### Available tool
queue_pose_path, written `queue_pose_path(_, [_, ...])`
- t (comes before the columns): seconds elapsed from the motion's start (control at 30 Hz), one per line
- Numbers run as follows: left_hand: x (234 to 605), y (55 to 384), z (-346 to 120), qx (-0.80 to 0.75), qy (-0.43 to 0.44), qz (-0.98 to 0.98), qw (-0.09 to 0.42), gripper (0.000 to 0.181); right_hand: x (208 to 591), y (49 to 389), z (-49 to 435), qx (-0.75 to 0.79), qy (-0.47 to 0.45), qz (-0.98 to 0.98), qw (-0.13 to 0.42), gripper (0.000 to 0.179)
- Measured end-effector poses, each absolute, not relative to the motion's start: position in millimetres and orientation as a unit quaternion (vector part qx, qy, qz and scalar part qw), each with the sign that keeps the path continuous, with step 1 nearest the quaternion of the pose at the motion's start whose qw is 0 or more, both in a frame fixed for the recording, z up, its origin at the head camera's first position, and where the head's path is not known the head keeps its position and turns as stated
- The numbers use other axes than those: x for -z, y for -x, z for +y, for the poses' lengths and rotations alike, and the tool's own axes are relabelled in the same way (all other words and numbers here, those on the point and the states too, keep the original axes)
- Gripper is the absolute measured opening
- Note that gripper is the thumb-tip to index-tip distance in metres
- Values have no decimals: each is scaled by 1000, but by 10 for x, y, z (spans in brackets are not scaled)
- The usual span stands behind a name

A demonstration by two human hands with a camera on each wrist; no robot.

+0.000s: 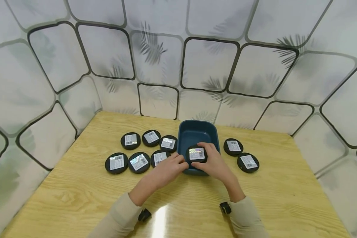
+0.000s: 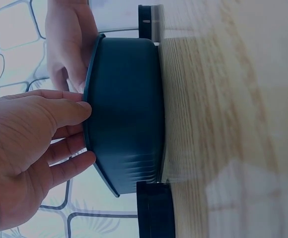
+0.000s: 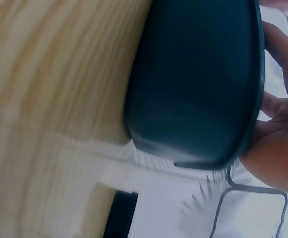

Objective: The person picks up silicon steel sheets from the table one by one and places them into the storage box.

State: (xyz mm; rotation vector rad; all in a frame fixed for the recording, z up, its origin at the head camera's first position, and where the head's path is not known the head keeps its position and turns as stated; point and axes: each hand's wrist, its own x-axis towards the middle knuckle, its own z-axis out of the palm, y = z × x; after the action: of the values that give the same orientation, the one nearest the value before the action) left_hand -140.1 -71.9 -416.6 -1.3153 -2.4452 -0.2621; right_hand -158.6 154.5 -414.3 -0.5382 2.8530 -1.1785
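Observation:
A dark blue plastic bin (image 1: 198, 125) sits on the wooden table. My left hand (image 1: 174, 166) grips its rim at the near left corner, the thumb at the rim in the left wrist view. Over the bin's opening, my right hand (image 1: 212, 161) holds a round black disc (image 1: 196, 154), label side up, between thumb and fingers. In the right wrist view the bin's outer wall (image 3: 198, 84) hides this disc. Close to the left hand lies another labelled black disc (image 1: 159, 158), partly covered by that hand.
Left of the bin, several more black discs (image 1: 139, 162) with white labels lie in two rows. To its right are two more, a farther disc (image 1: 233, 146) and a nearer disc (image 1: 248, 162). A patterned curtain (image 1: 157, 99) stands behind the table (image 1: 196, 208).

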Motion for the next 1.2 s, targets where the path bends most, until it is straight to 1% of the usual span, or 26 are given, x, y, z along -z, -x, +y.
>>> queue_pose_path(0.23, [4184, 1427, -705, 82, 463, -862, 188, 11, 4130, 1659, 1465, 372, 176, 910, 35, 72])
queue_pose_path(0.33, [4175, 1428, -711, 79, 463, -863, 187, 13, 4152, 1710, 1457, 386, 183, 902, 61, 70])
queue_pose_path(0.47, [4165, 1412, -713, 85, 467, -862, 179, 16, 4169, 1746, 1480, 419, 166, 886, 113, 69])
queue_pose_path(0.57, [4165, 1414, -709, 86, 468, -862, 174, 17, 4174, 1764, 1495, 434, 155, 878, 130, 68])
queue_pose_path(0.67, [4163, 1426, -719, 85, 464, -865, 174, 17, 4184, 1791, 1483, 425, 167, 880, 130, 66])
queue_pose_path(0.8, [4158, 1438, -748, 89, 461, -863, 185, 16, 4196, 1821, 1434, 402, 181, 890, 119, 63])
queue_pose_path(0.9, [4175, 1437, -758, 92, 464, -861, 189, 16, 4213, 1817, 1417, 398, 177, 893, 114, 65])
queue_pose_path(1.07, [4208, 1409, -750, 97, 465, -860, 186, 17, 4259, 1781, 1430, 397, 171, 893, 123, 71])
queue_pose_path(1.2, [4219, 1402, -740, 99, 462, -860, 192, 14, 4268, 1769, 1431, 394, 171, 895, 120, 66])
